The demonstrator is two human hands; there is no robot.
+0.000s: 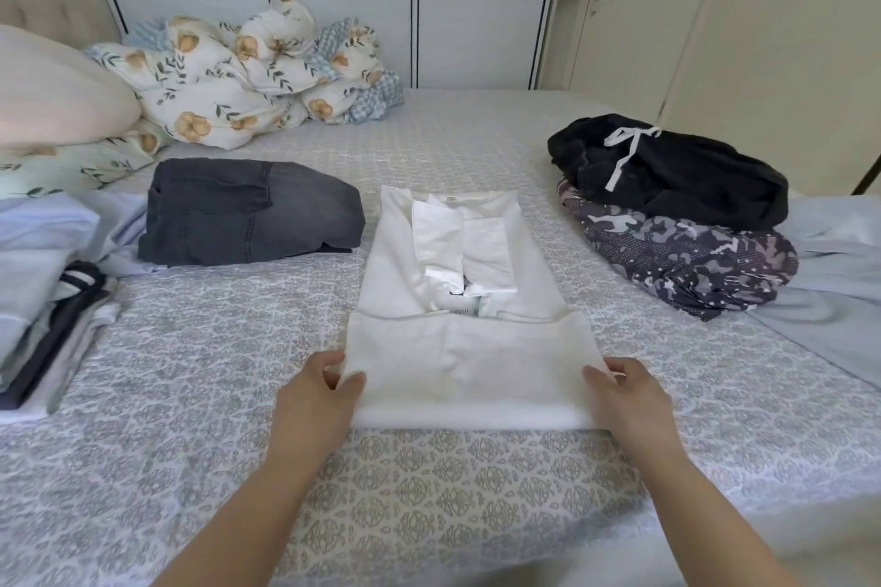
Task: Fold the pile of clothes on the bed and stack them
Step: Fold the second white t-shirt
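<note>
The white garment (469, 300) lies at the centre of the bed (476, 491), directly ahead of both hands. Its long axis runs near to far; the sides are already turned inward, forming a narrow strip. The near end is doubled over into a flat band, and the collar end lies at the far end.

The left hand (317, 400) holds the left corner of the near band. Its thumb lies on top and its fingers (329, 365) curl around the edge, pinching the fabric. The right hand (629, 400) holds the right corner of the same band, thumb on top and fingers curled around the cloth in a matching pinch. Both hands are equally near the garment, one at each corner.

The next move appears to be a further fold along the long axis, carrying the near band toward the far end. Both corners should travel level to keep the fold square.

Folded grey jeans (248, 212) lie far left. A stack of folded clothes (47, 300) lies at the left edge. The unfolded pile, topped by black shorts (667, 172), lies far right.
</note>
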